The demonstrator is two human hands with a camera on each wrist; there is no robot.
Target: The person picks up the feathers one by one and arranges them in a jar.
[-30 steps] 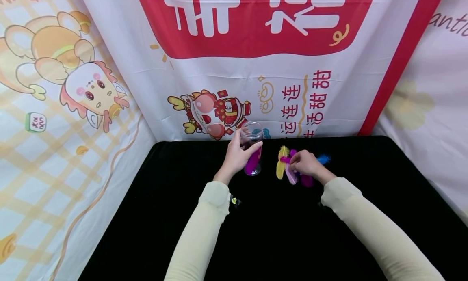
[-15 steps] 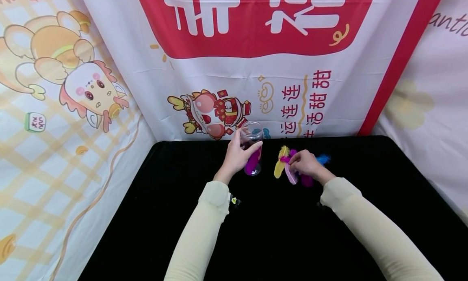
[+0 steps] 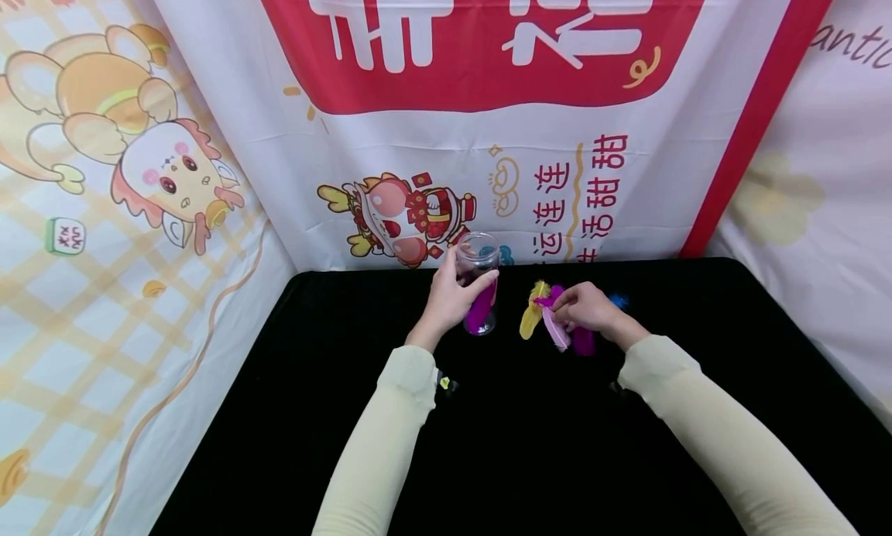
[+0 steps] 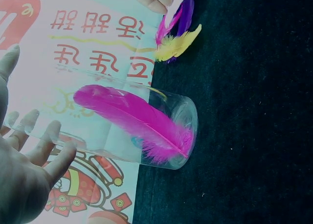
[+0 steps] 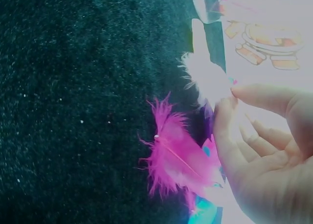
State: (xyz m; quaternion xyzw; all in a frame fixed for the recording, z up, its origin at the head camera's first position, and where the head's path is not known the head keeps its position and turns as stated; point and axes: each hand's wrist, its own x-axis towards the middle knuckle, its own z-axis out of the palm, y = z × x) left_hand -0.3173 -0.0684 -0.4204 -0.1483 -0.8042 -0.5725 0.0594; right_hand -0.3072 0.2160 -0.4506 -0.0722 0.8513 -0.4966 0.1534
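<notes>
My left hand (image 3: pixel 449 296) grips a clear, open-topped cylindrical container (image 3: pixel 479 247) that stands upright near the table's back edge. A magenta feather (image 4: pixel 132 114) leans inside it. To the right, my right hand (image 3: pixel 588 307) pinches a pale pink feather (image 3: pixel 555 331) between thumb and index finger; in the right wrist view this feather (image 5: pixel 208 77) looks almost white. Around those fingertips lie a yellow feather (image 3: pixel 530 315), a purple feather (image 4: pixel 186 16) and a magenta feather (image 5: pixel 178 158). A blue feather (image 3: pixel 618 300) is mostly hidden behind the right hand.
A black cloth (image 3: pixel 516 443) covers the table. Directly behind it hangs a white and red printed backdrop (image 3: pixel 613 118), close to the container. Patterned fabric (image 3: pixel 132 288) walls the left side, and more pale fabric (image 3: pixel 822 211) hangs at the right.
My right hand has shifted slightly right with the pale pink feather, and less of the blue feather shows. The yellow feather has swung a little left. My left hand still holds the container.
</notes>
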